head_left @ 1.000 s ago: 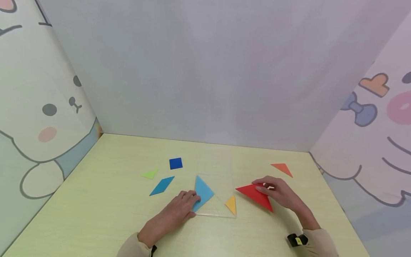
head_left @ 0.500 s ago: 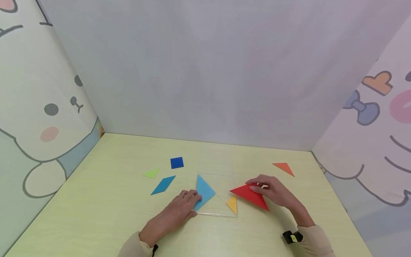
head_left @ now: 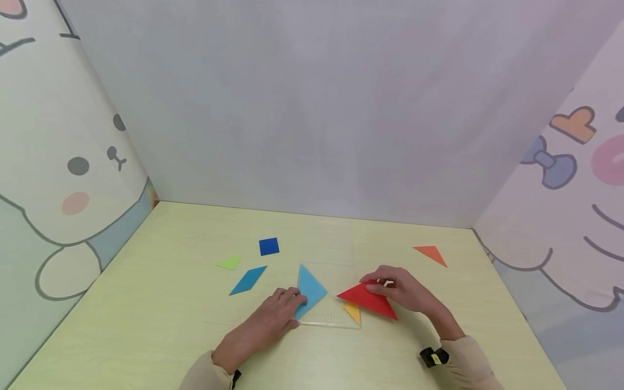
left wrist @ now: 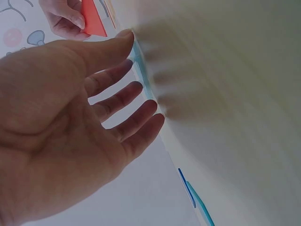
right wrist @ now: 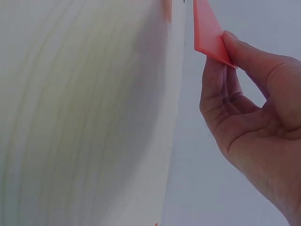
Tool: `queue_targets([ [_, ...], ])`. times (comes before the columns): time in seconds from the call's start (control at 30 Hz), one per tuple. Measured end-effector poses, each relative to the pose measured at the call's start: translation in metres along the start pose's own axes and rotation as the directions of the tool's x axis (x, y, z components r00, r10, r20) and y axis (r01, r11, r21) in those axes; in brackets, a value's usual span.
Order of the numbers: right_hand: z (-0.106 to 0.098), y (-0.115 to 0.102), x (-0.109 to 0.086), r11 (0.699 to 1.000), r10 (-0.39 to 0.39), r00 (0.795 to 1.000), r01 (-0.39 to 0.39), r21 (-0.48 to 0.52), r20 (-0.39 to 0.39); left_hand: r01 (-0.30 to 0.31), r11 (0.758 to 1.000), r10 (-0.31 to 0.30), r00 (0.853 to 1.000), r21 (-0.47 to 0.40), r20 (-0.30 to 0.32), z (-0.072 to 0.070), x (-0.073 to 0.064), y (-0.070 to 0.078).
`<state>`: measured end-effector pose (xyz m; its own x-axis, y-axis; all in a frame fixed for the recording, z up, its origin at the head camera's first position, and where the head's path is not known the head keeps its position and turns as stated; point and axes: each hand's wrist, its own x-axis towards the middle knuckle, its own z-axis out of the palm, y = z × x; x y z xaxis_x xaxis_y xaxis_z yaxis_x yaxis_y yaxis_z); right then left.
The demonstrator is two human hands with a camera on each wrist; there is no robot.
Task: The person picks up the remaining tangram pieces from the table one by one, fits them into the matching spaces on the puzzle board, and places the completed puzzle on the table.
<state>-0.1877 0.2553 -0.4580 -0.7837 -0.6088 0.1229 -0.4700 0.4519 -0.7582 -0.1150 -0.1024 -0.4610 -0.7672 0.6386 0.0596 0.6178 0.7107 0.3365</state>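
Observation:
My right hand [head_left: 404, 290] pinches a large red tangram triangle [head_left: 368, 300] between thumb and fingers. In the right wrist view the red triangle [right wrist: 209, 35] is tilted and raised above the table. It overlaps part of a small yellow triangle [head_left: 353, 313] lying at the front right corner of a clear plastic tray [head_left: 331, 326]. A large light blue triangle [head_left: 310, 292] lies along the tray's left side. My left hand [head_left: 265, 319] rests at that side, fingertips on the blue triangle's edge; its fingers look loosely bent in the left wrist view.
Left of the tray lie a dark blue square [head_left: 269, 246], a light green triangle [head_left: 230, 262] and a blue parallelogram [head_left: 248, 280]. An orange triangle [head_left: 431, 255] lies at the back right. A pale curtain [head_left: 312, 108] hangs behind the table [head_left: 146, 303].
My right hand has carried the red triangle leftward, from beside the tray to over its right part, partly covering the yellow triangle. The left hand has stayed in place.

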Motion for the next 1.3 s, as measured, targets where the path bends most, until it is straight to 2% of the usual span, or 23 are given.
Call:
queue_targets([
  [0.43, 0.012, -0.011, 0.010, 0.999, -0.046, 0.998, 0.045, 0.028, 0.048, 0.016, 1.000, -0.016, 1.000, 0.006, 0.014, 0.001, 0.000, 0.001],
  [0.67, 0.020, -0.013, 0.017, 0.994, -0.103, 0.993, 0.102, 0.030, 0.060, 0.014, 1.000, -0.014, 1.000, 0.012, 0.013, 0.002, 0.000, 0.000],
  [0.97, 0.028, -0.019, 0.023, 0.997, -0.078, 0.992, 0.075, 0.032, 0.101, 0.013, 1.000, -0.013, 1.000, 0.018, 0.013, 0.001, 0.001, 0.001],
  [1.3, 0.038, -0.024, 0.032, 0.994, -0.103, 0.986, 0.099, 0.035, 0.132, 0.022, 1.000, -0.022, 0.999, 0.020, 0.025, 0.001, 0.001, 0.000],
])
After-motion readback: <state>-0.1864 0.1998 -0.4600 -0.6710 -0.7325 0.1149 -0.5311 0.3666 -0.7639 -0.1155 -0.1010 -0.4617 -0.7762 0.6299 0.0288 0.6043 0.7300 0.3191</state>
